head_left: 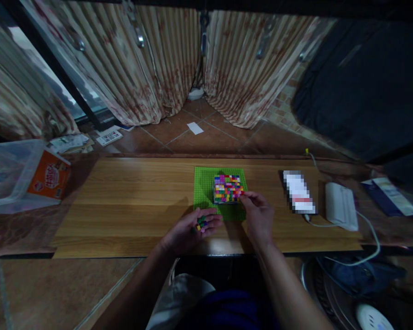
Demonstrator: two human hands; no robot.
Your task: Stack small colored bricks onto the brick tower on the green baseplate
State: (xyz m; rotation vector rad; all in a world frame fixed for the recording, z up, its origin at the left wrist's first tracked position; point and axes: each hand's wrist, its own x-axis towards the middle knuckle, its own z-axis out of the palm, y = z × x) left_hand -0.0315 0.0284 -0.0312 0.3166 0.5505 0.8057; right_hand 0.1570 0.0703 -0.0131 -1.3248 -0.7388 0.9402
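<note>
A block built of many small multicoloured toy bricks (227, 189) stands on a green studded baseplate (203, 176). My left hand (196, 225) lies palm up in front of the plate, fingers stretched out, cradling several loose toy bricks (201, 224) in green, yellow, pink and dark blue. At the right edge of the built block, my right hand (259, 213) pinches with thumb and forefinger. A bit of red shows at those fingertips, apparently a small brick touching the block; the fingers partly cover it.
The wooden table (131, 197) carries a phone (299, 192) with a blurred screen, on a cable, right of the plate. A white box-shaped device (340, 206) lies beyond it. Left of the table is a clear plastic bin (13, 160) with an orange box (50, 176). Curtains (158, 68) hang behind.
</note>
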